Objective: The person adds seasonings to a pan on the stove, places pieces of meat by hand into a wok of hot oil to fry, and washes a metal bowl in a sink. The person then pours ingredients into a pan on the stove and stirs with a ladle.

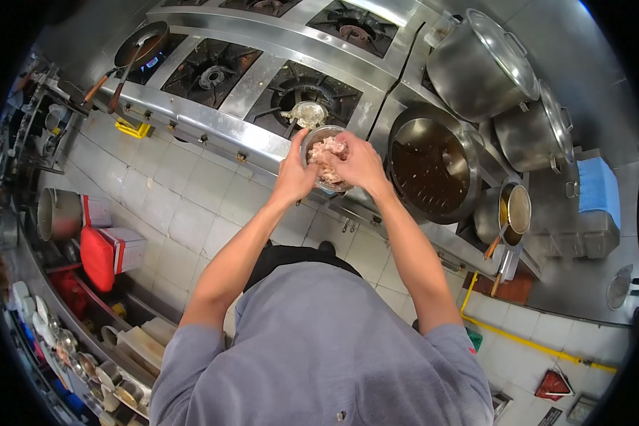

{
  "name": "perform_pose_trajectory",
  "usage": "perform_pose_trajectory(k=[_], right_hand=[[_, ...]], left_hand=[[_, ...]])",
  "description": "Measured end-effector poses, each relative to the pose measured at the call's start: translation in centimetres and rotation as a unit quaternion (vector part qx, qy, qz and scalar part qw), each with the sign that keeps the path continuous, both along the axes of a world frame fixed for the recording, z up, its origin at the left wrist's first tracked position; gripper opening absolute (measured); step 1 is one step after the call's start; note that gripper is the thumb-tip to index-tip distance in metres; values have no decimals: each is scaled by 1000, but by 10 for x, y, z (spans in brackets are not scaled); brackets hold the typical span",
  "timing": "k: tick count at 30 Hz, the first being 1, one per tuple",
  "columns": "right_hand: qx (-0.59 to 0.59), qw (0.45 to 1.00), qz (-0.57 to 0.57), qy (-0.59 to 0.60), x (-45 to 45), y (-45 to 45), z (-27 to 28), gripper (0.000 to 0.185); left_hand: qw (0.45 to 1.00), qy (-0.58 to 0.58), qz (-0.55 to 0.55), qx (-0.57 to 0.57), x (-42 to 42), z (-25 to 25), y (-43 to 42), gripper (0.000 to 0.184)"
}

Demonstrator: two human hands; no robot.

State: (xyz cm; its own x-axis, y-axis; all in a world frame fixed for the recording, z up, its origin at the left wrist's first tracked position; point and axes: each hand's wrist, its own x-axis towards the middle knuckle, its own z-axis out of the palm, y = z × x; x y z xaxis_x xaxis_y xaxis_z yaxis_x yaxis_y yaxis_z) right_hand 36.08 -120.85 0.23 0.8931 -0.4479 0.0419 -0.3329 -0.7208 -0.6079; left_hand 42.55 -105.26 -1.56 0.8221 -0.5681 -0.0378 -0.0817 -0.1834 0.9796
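Observation:
A round metal bowl (333, 188) full of pale pink raw meat pieces (326, 150) is held up in front of the stove's edge. My left hand (295, 174) grips the bowl's left side, with its thumb near the meat. From the right, my right hand (361, 167) reaches over the rim, its fingers closed on some of the meat; the fingertips are partly hidden. Just beyond the bowl, a shiny metal ladle or small dish (307, 112) rests over a burner (287, 92).
A wide wok of dark oil (433, 167) stands close on the right, near large lidded pots (476, 67) and a strainer over a pot (519, 209). At far left, a pan (140, 44) sits over a blue flame. A shelf of dishes (67, 348) runs along the left.

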Motion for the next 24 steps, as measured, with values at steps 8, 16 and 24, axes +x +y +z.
perform_pose_trajectory(k=[8, 16, 24], right_hand=[[108, 992, 49, 42, 30, -26, -80, 21], [255, 966, -17, 27, 43, -31, -128, 14], [188, 979, -18, 73, 37, -35, -99, 16]], left_hand=[[998, 47, -36, 38, 32, -81, -21, 47], [997, 68, -19, -7, 41, -119, -52, 31], [995, -83, -24, 54, 48, -123, -50, 15]])
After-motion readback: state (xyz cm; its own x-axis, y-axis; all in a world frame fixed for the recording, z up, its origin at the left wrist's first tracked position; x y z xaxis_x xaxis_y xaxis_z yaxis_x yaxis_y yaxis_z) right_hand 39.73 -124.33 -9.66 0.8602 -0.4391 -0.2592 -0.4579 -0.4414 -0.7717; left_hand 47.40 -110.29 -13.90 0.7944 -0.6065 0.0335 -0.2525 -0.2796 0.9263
